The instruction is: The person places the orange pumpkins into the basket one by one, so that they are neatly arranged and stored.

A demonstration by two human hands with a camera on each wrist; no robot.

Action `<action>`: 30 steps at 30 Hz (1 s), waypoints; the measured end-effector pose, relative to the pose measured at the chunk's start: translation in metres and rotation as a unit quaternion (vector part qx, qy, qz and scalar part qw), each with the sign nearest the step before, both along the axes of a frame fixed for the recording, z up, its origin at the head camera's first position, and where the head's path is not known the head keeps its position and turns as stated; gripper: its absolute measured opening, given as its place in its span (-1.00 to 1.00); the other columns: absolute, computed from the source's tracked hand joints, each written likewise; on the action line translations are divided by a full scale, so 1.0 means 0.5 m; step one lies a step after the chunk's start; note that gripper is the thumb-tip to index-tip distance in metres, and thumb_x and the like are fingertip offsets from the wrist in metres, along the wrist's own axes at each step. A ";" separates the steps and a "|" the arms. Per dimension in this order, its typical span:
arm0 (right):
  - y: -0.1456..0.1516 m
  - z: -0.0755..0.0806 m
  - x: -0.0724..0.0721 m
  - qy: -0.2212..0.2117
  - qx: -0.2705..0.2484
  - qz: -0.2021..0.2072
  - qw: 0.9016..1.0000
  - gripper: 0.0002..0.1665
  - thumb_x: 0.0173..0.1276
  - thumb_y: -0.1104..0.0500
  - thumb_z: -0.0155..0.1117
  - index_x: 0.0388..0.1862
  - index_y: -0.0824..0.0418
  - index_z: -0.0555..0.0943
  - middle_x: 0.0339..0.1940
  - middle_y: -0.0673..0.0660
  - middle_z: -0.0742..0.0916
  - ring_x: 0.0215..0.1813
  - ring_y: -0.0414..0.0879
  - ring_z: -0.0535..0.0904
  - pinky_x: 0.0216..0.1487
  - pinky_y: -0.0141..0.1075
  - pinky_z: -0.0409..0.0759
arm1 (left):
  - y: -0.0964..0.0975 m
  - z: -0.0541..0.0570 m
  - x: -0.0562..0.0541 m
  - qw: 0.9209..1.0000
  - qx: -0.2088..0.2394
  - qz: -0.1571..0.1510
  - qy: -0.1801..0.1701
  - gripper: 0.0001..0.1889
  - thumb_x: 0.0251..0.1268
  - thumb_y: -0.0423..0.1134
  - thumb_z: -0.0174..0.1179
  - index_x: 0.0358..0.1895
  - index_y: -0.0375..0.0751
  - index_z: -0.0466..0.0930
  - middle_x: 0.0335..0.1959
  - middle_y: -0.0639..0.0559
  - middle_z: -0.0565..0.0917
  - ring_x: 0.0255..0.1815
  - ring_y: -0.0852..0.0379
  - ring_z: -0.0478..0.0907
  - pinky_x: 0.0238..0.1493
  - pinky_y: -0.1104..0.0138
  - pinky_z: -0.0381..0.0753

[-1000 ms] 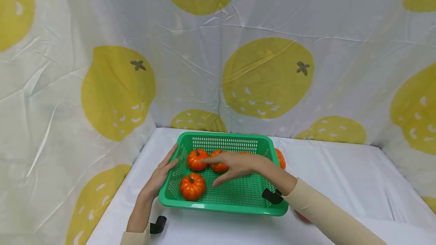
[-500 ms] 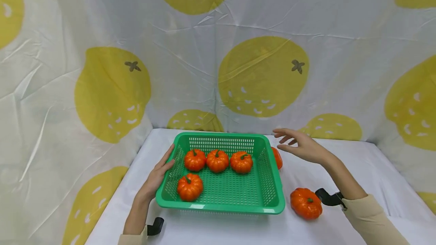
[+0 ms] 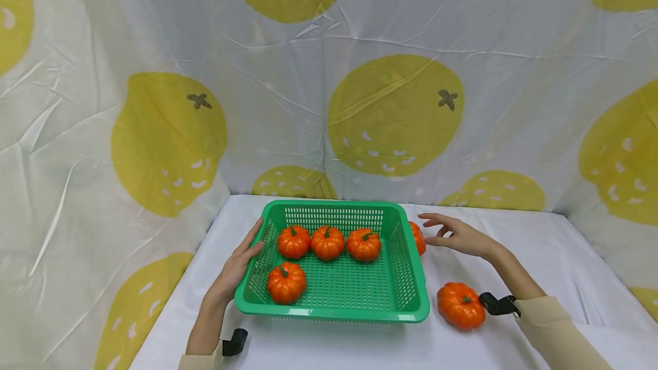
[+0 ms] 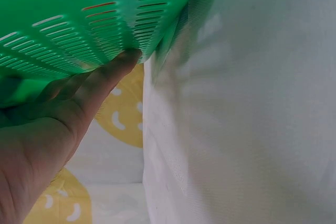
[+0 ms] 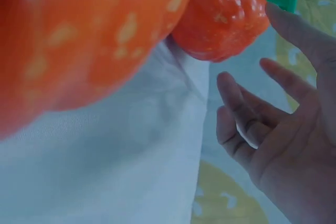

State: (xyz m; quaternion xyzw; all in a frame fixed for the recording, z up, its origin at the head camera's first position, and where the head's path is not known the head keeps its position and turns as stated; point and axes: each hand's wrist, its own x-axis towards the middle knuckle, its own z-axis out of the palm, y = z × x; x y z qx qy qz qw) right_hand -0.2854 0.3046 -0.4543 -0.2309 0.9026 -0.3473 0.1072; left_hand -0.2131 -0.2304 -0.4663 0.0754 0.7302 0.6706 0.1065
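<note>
A green perforated plastic basket [image 3: 334, 315] holds several small orange pumpkins, one of them at its front left [image 3: 286, 283]. My left hand [image 3: 236, 267] rests along the basket's left side; in the left wrist view its straight fingers [image 4: 105, 77] lie against the slotted outer wall. My right hand [image 3: 460, 237] is just right of another orange pumpkin [image 3: 419, 238], which the basket's right rim partly hides. Thumb and fingers are spread and hold nothing. In the right wrist view the thumb tip [image 5: 278, 17] is at that pumpkin's edge; contact is unclear.
One more pumpkin [image 3: 460, 306] lies on the white cloth [image 3: 390, 353] in front, close to my right wrist, and looms large in the right wrist view. A lemon-printed curtain [image 3: 277, 113] stands behind and to the sides.
My right hand has moved from over the basket out to the right, then lowered toward the pumpkin beside the rim. The left hand keeps its place on the basket.
</note>
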 end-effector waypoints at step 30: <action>-0.011 0.002 -0.018 -0.040 0.015 0.024 0.999 -0.23 0.39 -0.02 0.45 0.49 0.18 0.41 0.27 0.41 0.63 -0.13 -0.06 0.62 -0.15 -0.27 0.62 | -0.002 -0.006 0.000 1.000 0.008 0.000 -0.011 -0.36 0.73 -0.03 -0.19 0.71 0.30 -0.17 0.76 0.08 -0.27 0.75 -0.16 -0.31 0.64 -0.18 -0.09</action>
